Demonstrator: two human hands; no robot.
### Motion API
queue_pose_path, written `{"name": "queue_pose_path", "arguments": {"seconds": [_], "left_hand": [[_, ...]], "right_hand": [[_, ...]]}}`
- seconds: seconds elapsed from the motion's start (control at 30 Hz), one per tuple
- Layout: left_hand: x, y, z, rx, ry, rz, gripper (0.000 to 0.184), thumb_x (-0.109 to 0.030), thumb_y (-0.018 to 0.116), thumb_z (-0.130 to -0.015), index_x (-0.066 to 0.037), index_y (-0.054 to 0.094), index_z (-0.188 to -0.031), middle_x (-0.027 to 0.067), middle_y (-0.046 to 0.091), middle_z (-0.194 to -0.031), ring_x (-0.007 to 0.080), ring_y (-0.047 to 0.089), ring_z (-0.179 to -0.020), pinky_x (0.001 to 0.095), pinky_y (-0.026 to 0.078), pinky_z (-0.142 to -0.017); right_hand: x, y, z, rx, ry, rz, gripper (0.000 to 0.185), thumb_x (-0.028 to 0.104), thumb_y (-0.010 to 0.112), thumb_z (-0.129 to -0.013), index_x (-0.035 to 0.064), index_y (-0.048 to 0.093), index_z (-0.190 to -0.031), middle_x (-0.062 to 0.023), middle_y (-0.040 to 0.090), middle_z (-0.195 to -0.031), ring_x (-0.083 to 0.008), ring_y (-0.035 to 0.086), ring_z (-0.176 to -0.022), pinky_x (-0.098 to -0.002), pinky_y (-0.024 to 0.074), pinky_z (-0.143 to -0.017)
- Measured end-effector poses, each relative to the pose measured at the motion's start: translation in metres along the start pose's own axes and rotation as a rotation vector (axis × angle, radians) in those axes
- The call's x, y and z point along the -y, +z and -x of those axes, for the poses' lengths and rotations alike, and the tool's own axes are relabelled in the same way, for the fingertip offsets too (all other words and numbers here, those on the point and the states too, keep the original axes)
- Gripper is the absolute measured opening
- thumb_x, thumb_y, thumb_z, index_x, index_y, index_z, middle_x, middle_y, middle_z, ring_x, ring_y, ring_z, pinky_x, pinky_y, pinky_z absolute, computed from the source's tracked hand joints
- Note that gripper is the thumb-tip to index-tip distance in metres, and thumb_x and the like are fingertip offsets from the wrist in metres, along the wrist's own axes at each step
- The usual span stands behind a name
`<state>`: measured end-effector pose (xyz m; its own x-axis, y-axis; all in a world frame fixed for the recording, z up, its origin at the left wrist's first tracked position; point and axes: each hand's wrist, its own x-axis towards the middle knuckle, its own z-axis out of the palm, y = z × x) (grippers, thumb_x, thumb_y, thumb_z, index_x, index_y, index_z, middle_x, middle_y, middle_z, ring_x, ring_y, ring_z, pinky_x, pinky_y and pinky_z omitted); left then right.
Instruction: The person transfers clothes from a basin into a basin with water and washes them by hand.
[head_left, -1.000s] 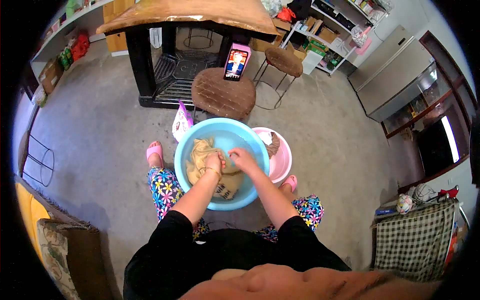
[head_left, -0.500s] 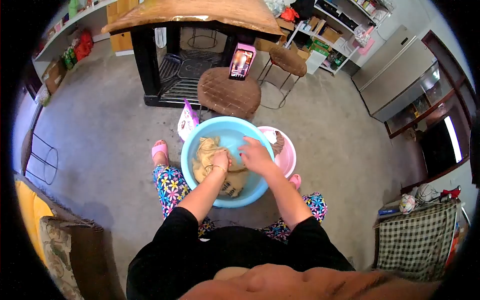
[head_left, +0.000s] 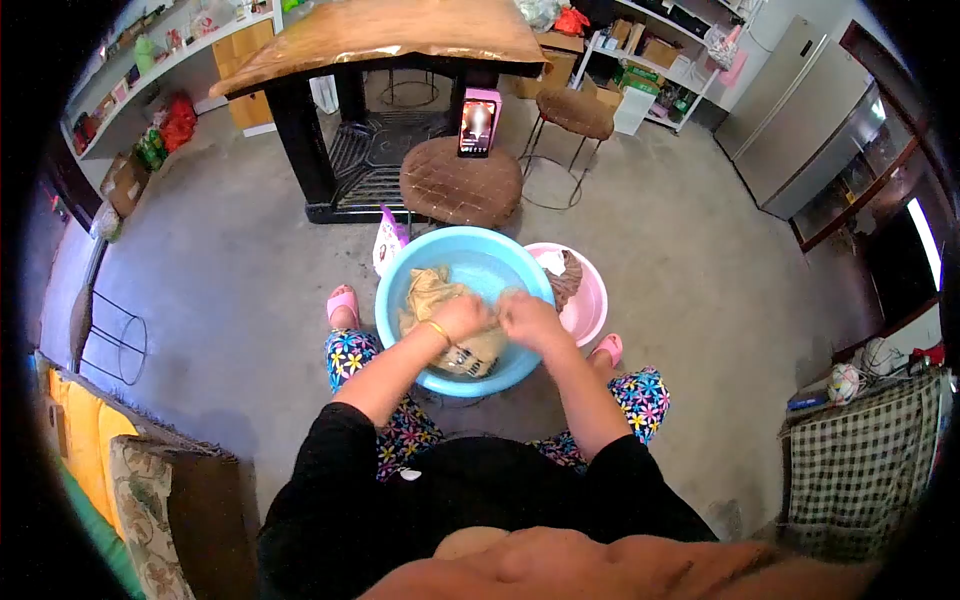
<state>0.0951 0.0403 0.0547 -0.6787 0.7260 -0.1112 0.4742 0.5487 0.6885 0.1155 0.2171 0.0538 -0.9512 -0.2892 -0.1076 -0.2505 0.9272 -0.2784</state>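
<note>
A light blue basin (head_left: 540, 270) with water stands on the floor between my feet. A wet tan garment (head_left: 432, 290) with dark lettering near its lower end lies in its left half. My left hand (head_left: 463, 318), with a gold bracelet at the wrist, is closed on the garment. My right hand (head_left: 527, 320) is closed beside it over the basin's right half, slightly blurred. A bit of the tan cloth seems to stretch between both fists.
A pink basin (head_left: 592, 300) holding brown and white cloth stands right of the blue one. A purple-white bag (head_left: 388, 245) is at the left. Ahead, a brown stool (head_left: 460, 185) bears a phone (head_left: 479, 125), before a black-legged table (head_left: 390, 40).
My right hand has gone from open fingers above the water to a closed grip near my left hand. My left hand has moved slightly right. The view has shifted a little.
</note>
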Motion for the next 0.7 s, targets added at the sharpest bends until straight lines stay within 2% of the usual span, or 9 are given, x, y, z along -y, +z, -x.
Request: {"name": "queue_pose_path", "arguments": {"seconds": [0.07, 0.17, 0.27, 0.47, 0.5, 0.53, 0.6, 0.63, 0.7], "left_hand": [[0.015, 0.012, -0.002, -0.049, 0.004, -0.871, 0.032, -0.033, 0.053, -0.081, -0.006, 0.061, -0.097, 0.0128, 0.061, -0.099, 0.0303, 0.055, -0.096, 0.043, 0.042, -0.085], [-0.006, -0.02, -0.002, 0.179, -0.14, -0.074, 0.036, -0.037, 0.053, -0.079, -0.007, 0.062, -0.098, 0.0164, 0.058, -0.106, 0.0299, 0.055, -0.099, 0.0393, 0.041, -0.086], [-0.038, -0.06, 0.011, -0.132, 0.228, -0.091, 0.034, -0.031, 0.052, -0.083, -0.006, 0.058, -0.106, 0.0153, 0.06, -0.101, 0.0311, 0.057, -0.093, 0.0382, 0.043, -0.084], [-0.046, -0.062, 0.018, 0.234, 0.224, 1.746, 0.033, -0.022, 0.041, -0.089, 0.0, 0.052, -0.112, 0.014, 0.059, -0.103, 0.0233, 0.058, -0.092, 0.0366, 0.043, -0.087], [-0.007, -0.028, 0.006, 0.297, 0.127, 1.88, 0.036, -0.023, 0.037, -0.09, 0.0, 0.051, -0.113, 0.016, 0.058, -0.105, 0.0235, 0.059, -0.093, 0.0375, 0.044, -0.086], [0.028, 0.016, -0.009, -0.013, -0.385, 1.683, 0.036, -0.024, 0.047, -0.084, 0.0, 0.052, -0.111, 0.0153, 0.06, -0.103, 0.027, 0.058, -0.094, 0.0402, 0.044, -0.087], [0.013, 0.028, 0.012, -0.07, -0.478, -0.17, 0.036, -0.022, 0.06, -0.074, -0.004, 0.057, -0.105, 0.0158, 0.06, -0.1, 0.0288, 0.057, -0.096, 0.0389, 0.042, -0.088], [0.016, 0.024, 0.024, -0.1, -0.226, -0.094, 0.035, -0.023, 0.059, -0.076, -0.007, 0.058, -0.106, 0.016, 0.06, -0.098, 0.0238, 0.057, -0.095, 0.0354, 0.043, -0.085], [0.012, 0.002, 0.028, 0.155, -0.206, 0.197, 0.034, -0.023, 0.057, -0.079, -0.005, 0.057, -0.108, 0.0132, 0.061, -0.098, 0.0196, 0.056, -0.092, 0.0305, 0.043, -0.082]], "right_hand": [[-0.009, 0.018, 0.008, -0.087, -0.128, -0.289, 0.026, 0.02, 0.054, -0.078, 0.0062, 0.061, -0.099, -0.0184, 0.061, -0.094, -0.0276, 0.06, -0.083, -0.0371, 0.047, -0.072], [-0.012, -0.011, 0.019, -0.099, -0.183, -0.662, 0.024, 0.012, 0.054, -0.081, 0.0044, 0.06, -0.102, -0.0132, 0.062, -0.095, -0.0213, 0.061, -0.083, -0.0317, 0.0484, -0.069], [0.003, -0.094, 0.044, -0.214, -0.344, -1.019, 0.019, 0.007, 0.049, -0.086, -0.0016, 0.058, -0.101, -0.0096, 0.061, -0.095, -0.0165, 0.06, -0.086, -0.0286, 0.0498, -0.068], [0.012, -0.117, 0.055, -0.027, -0.571, -2.05, 0.028, 0.014, 0.044, -0.085, -0.0065, 0.053, -0.102, -0.0177, 0.061, -0.091, -0.0221, 0.062, -0.076, -0.0308, 0.0488, -0.067], [0.004, -0.072, 0.033, 0.052, -0.392, -2.032, 0.025, 0.013, 0.045, -0.085, -0.0046, 0.056, -0.098, -0.0189, 0.061, -0.09, -0.0245, 0.061, -0.074, -0.0327, 0.0489, -0.067], [0.003, -0.04, 0.026, -0.071, -0.233, -1.292, 0.021, 0.013, 0.047, -0.083, -0.0016, 0.06, -0.091, -0.0195, 0.061, -0.089, -0.0273, 0.061, -0.073, -0.035, 0.0486, -0.068], [-0.004, 0.012, 0.028, -0.268, -0.238, -0.262, 0.017, 0.015, 0.053, -0.08, 0.0021, 0.064, -0.085, -0.0175, 0.059, -0.095, -0.0298, 0.059, -0.081, -0.0368, 0.0478, -0.072], [-0.012, 0.026, 0.034, -0.437, -0.378, 0.026, 0.017, 0.016, 0.057, -0.079, 0.0029, 0.065, -0.085, -0.0149, 0.058, -0.103, -0.0295, 0.058, -0.089, -0.0363, 0.0473, -0.074], [-0.005, -0.006, 0.049, -0.038, -0.069, -0.71, 0.019, 0.01, 0.054, -0.081, 0.0045, 0.062, -0.098, -0.0119, 0.059, -0.106, -0.0223, 0.058, -0.092, -0.0343, 0.0475, -0.077]]}}
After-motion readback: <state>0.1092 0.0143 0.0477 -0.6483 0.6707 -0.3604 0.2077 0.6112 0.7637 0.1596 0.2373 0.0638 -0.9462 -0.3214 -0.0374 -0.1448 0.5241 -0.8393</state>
